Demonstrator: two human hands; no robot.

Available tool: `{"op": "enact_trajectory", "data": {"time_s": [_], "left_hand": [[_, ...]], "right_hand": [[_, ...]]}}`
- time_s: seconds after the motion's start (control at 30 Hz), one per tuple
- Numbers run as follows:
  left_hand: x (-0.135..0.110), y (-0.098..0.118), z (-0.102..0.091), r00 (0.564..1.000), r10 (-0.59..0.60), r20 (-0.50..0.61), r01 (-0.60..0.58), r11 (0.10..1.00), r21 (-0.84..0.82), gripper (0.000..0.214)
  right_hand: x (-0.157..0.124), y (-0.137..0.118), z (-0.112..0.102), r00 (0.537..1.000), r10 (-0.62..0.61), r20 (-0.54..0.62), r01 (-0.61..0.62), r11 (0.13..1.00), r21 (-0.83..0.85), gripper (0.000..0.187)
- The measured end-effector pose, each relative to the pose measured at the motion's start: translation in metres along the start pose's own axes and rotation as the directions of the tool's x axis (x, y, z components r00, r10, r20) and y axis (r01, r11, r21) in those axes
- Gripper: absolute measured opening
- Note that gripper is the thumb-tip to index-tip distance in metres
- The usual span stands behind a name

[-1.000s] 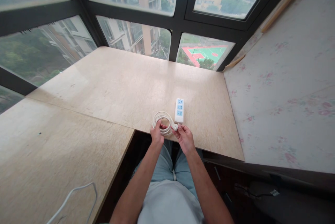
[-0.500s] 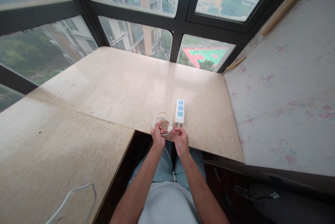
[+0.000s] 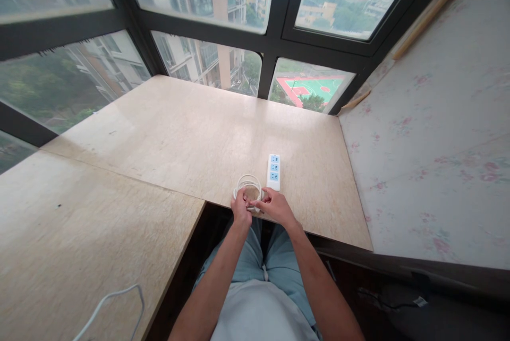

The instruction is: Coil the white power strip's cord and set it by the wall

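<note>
A white cable (image 3: 247, 177) is looped into a round coil at the front edge of the wooden ledge. My left hand (image 3: 240, 207) is closed on the left side of the coil, thumb on top. On the coil's right side, my right hand (image 3: 274, 205) pinches the cable, its fingertips close to those of my left. The white plug is mostly hidden below my right fingers. Just beyond my right hand lies a white power strip (image 3: 273, 172) with blue socket faces, its long side pointing away from me.
The pale wooden ledge (image 3: 179, 128) runs to dark-framed windows. A floral-papered wall (image 3: 430, 171) bounds it on the right. Another white cable (image 3: 105, 298) lies on the left board (image 3: 99, 224). Below the ledge at right, a dark cord (image 3: 388, 303) lies in shadow.
My right hand has turned and moved over the coil's right side, covering the plug that showed before. The left hand keeps its hold on the cable.
</note>
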State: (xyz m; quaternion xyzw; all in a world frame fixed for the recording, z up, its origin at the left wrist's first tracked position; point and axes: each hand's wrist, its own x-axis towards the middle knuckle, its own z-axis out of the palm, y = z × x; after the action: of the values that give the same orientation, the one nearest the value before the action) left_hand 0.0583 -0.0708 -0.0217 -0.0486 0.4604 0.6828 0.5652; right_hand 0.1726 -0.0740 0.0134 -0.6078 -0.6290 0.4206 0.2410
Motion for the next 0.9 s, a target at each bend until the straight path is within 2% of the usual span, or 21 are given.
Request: {"op": "enact_trajectory", "data": {"time_s": [0.1, 0.2, 0.3, 0.4, 0.47, 0.53, 0.63, 0.7, 0.77, 0.9], "left_hand": [[0.002, 0.000, 0.000, 1.000, -0.010, -0.003, 0.010, 1.000, 0.000, 0.035], [0.004, -0.001, -0.001, 1.000, -0.013, -0.006, 0.013, 1.000, 0.008, 0.034], [0.005, -0.001, -0.001, 1.000, -0.014, -0.008, 0.014, 1.000, 0.009, 0.034], [0.004, 0.000, -0.001, 1.000, -0.006, -0.021, 0.006, 1.000, -0.002, 0.035], [0.003, 0.001, 0.000, 1.000, 0.002, -0.023, -0.002, 1.000, -0.005, 0.036], [0.001, 0.001, 0.000, 1.000, 0.012, -0.020, -0.012, 1.000, -0.004, 0.037], [-0.001, 0.001, 0.001, 1.000, 0.010, -0.014, -0.010, 1.000, -0.005, 0.038], [-0.001, 0.002, 0.000, 1.000, -0.004, -0.005, 0.004, 1.000, -0.009, 0.038], [-0.001, 0.002, 0.000, 1.000, -0.027, 0.004, 0.027, 1.000, -0.011, 0.039], [0.003, 0.002, -0.001, 0.995, -0.098, 0.029, 0.098, 0.995, 0.002, 0.039]], "right_hand": [[0.006, -0.003, -0.003, 0.998, 0.020, 0.063, -0.020, 1.000, -0.003, 0.034], [0.008, -0.002, -0.004, 0.980, 0.141, 0.140, -0.161, 0.976, 0.147, 0.029], [0.004, -0.001, -0.009, 0.936, 0.266, 0.232, -0.334, 0.880, 0.337, 0.026], [-0.006, 0.002, -0.020, 0.909, 0.286, 0.304, -0.405, 0.777, 0.482, 0.023], [-0.014, 0.006, -0.025, 0.898, 0.238, 0.369, -0.425, 0.685, 0.592, 0.025], [-0.020, 0.012, -0.026, 0.894, 0.162, 0.419, -0.434, 0.552, 0.712, 0.028], [-0.024, 0.020, -0.015, 0.903, 0.116, 0.413, -0.427, 0.336, 0.840, 0.028], [-0.023, 0.022, -0.003, 0.907, 0.135, 0.400, -0.421, 0.238, 0.875, 0.024], [-0.020, 0.021, 0.009, 0.910, 0.147, 0.388, -0.412, 0.198, 0.890, 0.022], [-0.014, 0.016, 0.021, 0.927, 0.146, 0.346, -0.370, 0.209, 0.905, 0.028]]}}
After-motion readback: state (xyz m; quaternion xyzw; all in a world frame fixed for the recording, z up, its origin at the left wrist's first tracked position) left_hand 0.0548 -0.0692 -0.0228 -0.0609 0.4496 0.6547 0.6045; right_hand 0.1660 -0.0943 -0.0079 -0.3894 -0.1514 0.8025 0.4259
